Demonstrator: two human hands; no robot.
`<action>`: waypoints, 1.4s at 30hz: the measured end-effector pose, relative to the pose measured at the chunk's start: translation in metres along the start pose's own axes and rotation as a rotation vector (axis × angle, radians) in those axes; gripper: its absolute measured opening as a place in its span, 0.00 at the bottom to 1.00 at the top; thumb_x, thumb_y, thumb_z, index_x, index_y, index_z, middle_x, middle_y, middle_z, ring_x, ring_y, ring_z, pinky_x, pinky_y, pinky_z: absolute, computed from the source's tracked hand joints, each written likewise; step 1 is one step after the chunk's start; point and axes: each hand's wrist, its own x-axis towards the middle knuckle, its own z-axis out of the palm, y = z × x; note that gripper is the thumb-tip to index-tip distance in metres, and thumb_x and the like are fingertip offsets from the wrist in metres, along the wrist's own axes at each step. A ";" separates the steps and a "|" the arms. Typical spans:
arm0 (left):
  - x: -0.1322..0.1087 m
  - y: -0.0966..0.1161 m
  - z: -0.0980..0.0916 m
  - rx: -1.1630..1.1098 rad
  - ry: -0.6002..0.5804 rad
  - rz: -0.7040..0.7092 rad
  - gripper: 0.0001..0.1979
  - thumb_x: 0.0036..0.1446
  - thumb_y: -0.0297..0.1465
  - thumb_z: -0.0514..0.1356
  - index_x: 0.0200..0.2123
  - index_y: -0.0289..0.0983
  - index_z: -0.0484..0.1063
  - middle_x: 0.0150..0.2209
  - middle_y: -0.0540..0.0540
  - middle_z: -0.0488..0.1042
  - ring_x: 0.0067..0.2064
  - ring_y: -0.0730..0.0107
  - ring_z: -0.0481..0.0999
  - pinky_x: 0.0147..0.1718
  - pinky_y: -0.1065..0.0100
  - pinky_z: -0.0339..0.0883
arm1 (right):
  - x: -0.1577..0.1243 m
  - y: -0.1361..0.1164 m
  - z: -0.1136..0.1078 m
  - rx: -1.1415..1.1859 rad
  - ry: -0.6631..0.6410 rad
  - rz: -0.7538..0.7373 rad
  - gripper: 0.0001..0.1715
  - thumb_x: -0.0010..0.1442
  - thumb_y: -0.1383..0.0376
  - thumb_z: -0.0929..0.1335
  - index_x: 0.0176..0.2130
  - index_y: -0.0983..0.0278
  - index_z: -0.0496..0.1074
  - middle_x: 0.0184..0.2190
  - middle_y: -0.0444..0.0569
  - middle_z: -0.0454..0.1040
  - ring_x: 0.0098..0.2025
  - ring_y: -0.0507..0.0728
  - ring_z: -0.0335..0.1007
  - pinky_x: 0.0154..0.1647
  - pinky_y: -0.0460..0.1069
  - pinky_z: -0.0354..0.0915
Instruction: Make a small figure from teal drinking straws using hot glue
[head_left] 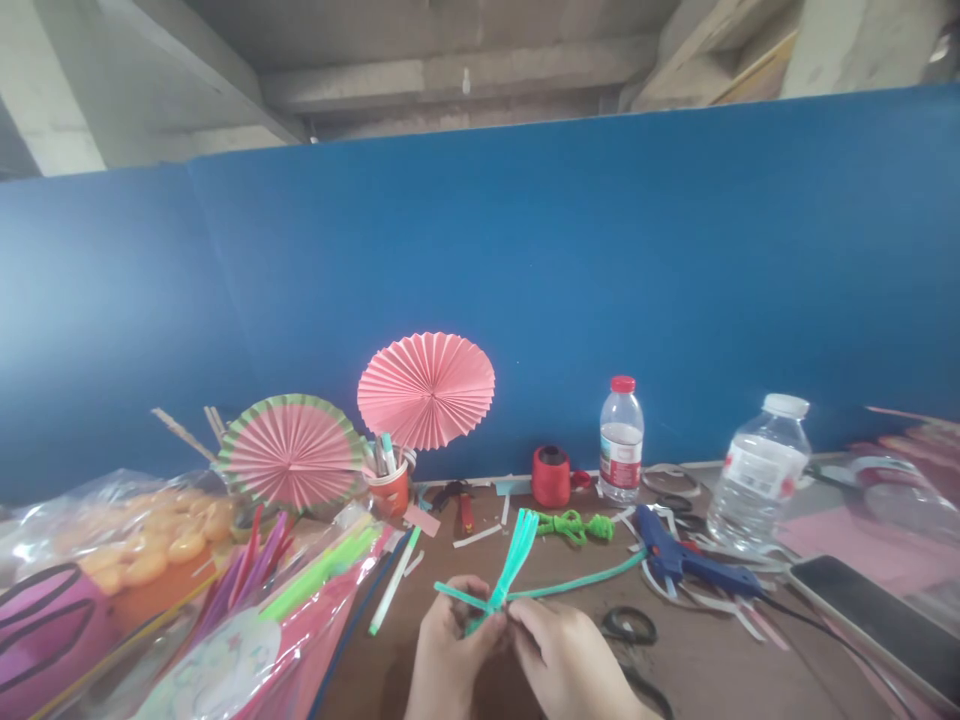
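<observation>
Low in the middle of the head view, my left hand [455, 640] is closed around a bundle of turquoise pipe cleaners [517, 550]. The bundle stands up between the hands, its tips spread slightly. My right hand [559, 650] pinches the same pipe cleaners at the base of the bundle, against the left fingertips. One long turquoise strand [589, 582] runs out to the right from the pinch, towards the glue gun. A short end pokes out to the left over the left hand. The fingertips partly hide where the strands cross.
A blue glue gun [686, 560], black scissors [630, 626] and a phone [877, 620] lie at right. Two water bottles [621, 450] and a red thread spool [551, 478] stand behind. Pleated paper fans [427, 390], a cup of pens [390, 490] and plastic-wrapped supplies [300, 600] are at left.
</observation>
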 end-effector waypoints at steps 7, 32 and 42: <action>-0.004 0.000 0.000 0.073 0.008 0.016 0.10 0.43 0.30 0.66 0.27 0.34 0.68 0.19 0.51 0.73 0.21 0.74 0.69 0.22 0.72 0.62 | -0.001 0.001 0.002 -0.077 -0.006 -0.060 0.11 0.57 0.74 0.60 0.28 0.62 0.66 0.25 0.45 0.76 0.27 0.54 0.73 0.25 0.43 0.55; -0.009 0.004 0.003 -0.066 0.012 -0.039 0.08 0.43 0.29 0.66 0.27 0.34 0.69 0.20 0.50 0.72 0.22 0.74 0.69 0.24 0.72 0.61 | -0.002 -0.001 -0.005 0.051 -0.064 -0.097 0.14 0.59 0.71 0.54 0.29 0.62 0.64 0.25 0.47 0.74 0.26 0.54 0.70 0.25 0.44 0.57; -0.016 0.018 0.011 -0.036 0.007 0.013 0.19 0.40 0.36 0.66 0.38 0.35 0.70 0.35 0.41 0.76 0.37 0.59 0.74 0.36 0.65 0.65 | -0.010 0.007 0.007 0.195 0.059 0.025 0.13 0.62 0.65 0.55 0.29 0.61 0.61 0.22 0.45 0.70 0.23 0.54 0.68 0.26 0.44 0.61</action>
